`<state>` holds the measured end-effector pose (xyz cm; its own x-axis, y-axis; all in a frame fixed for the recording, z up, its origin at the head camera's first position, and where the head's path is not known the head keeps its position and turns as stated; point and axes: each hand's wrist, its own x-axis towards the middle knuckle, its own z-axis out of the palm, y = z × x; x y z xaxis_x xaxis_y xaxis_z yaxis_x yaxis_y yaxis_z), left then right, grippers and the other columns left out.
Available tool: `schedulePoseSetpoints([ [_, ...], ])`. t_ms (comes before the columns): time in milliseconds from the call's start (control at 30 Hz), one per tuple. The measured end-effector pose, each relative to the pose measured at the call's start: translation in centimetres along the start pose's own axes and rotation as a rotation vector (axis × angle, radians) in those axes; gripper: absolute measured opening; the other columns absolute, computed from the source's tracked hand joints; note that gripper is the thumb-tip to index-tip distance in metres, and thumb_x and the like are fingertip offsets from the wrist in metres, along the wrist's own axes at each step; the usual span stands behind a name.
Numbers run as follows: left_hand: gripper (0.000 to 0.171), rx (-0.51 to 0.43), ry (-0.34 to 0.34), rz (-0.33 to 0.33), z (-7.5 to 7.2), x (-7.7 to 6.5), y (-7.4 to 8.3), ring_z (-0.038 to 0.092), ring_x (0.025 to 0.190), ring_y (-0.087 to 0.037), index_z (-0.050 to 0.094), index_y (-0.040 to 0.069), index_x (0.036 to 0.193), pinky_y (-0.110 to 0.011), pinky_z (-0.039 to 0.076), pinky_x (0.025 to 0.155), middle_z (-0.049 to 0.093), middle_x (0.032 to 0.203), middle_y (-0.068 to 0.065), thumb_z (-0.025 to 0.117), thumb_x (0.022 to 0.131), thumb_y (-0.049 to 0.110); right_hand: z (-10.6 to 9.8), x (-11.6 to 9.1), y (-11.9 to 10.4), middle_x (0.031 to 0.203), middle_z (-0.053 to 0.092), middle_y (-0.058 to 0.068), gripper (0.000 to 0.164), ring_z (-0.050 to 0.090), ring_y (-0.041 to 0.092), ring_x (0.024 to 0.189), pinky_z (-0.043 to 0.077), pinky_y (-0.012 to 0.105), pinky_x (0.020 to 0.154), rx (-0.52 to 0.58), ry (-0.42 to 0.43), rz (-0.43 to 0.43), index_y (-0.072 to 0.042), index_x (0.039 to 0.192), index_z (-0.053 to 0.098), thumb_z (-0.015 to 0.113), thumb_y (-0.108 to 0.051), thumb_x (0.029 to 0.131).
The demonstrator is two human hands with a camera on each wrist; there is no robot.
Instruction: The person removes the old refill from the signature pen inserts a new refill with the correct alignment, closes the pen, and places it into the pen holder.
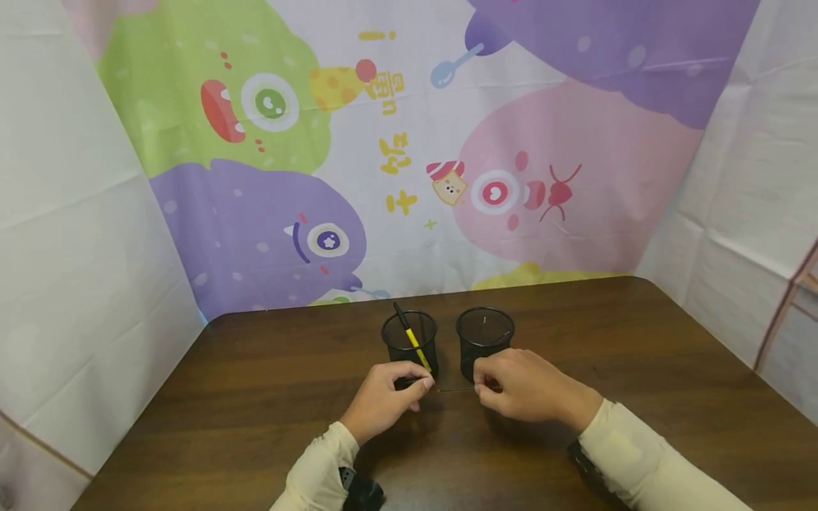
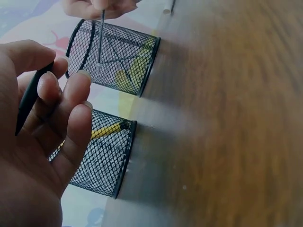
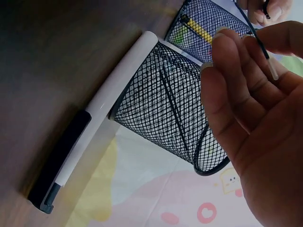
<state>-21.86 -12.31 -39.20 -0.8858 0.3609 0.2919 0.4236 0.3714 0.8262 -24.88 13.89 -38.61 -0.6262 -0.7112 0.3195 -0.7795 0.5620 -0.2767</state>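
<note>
My left hand (image 1: 385,399) pinches a short black tapered pen part (image 2: 29,101) between thumb and fingers. My right hand (image 1: 533,387) pinches a thin pen refill (image 2: 101,38), dark with a pale end, which points toward the left hand without touching it. Just behind the left hand stands a black mesh pen cup (image 1: 388,344) with a yellow-and-black pen (image 1: 412,336) leaning in it. A second mesh pen cup (image 1: 469,355), behind the right hand, has thin dark sticks inside. Near that cup's base lies a white pen barrel with a black clip end (image 3: 111,90), hidden in the head view.
Both cups stand on a brown wooden table (image 1: 287,369), toward its back edge. A cloth printed with cartoon monsters (image 1: 396,234) hangs behind the table, with white cloth (image 1: 83,213) at the sides.
</note>
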Motion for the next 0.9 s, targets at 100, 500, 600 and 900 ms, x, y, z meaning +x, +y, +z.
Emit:
schedulePoseSetpoints([
  [100,0.008,-0.002,0.001,-0.005,0.03,-0.05,0.1,0.067,0.063,-0.018,0.075,0.012,0.1,-0.032,0.052,0.076,0.073,0.097,-0.007,0.068,0.097,0.013,0.13,-0.02,-0.12,0.065,0.045,-0.02,0.021,0.041,-0.003,0.054,0.036,0.02,0.048,-0.009,-0.021,-0.005,-0.027,0.078,0.055,0.065,-0.015,0.092],
  [500,0.01,-0.007,-0.003,0.014,-0.07,-0.13,0.64,0.067,0.064,-0.018,0.075,0.011,0.104,-0.03,0.052,0.072,0.07,0.097,0.0,0.069,0.095,0.009,0.41,0.13,-0.77,0.069,0.051,-0.018,0.014,0.043,-0.002,0.055,0.04,0.021,0.048,-0.043,-0.104,0.002,-0.021,0.081,0.062,0.064,-0.014,0.093],
  [600,0.012,-0.006,-0.004,0.023,-0.04,-0.09,0.59,0.068,0.064,-0.018,0.075,0.011,0.105,-0.03,0.052,0.074,0.069,0.098,0.0,0.069,0.095,0.009,0.47,0.13,-0.86,0.069,0.05,-0.017,0.016,0.043,-0.002,0.054,0.04,0.021,0.047,-0.051,-0.119,0.008,-0.021,0.079,0.062,0.065,-0.015,0.094],
  [900,0.016,-0.011,-0.01,0.023,-0.02,-0.12,0.52,0.068,0.065,-0.018,0.074,0.011,0.109,-0.03,0.052,0.073,0.067,0.096,0.0,0.068,0.095,0.006,0.77,0.03,-0.81,0.068,0.05,-0.018,0.019,0.044,-0.001,0.056,0.04,0.022,0.049,-0.091,-0.159,0.022,-0.022,0.074,0.062,0.068,-0.018,0.092],
])
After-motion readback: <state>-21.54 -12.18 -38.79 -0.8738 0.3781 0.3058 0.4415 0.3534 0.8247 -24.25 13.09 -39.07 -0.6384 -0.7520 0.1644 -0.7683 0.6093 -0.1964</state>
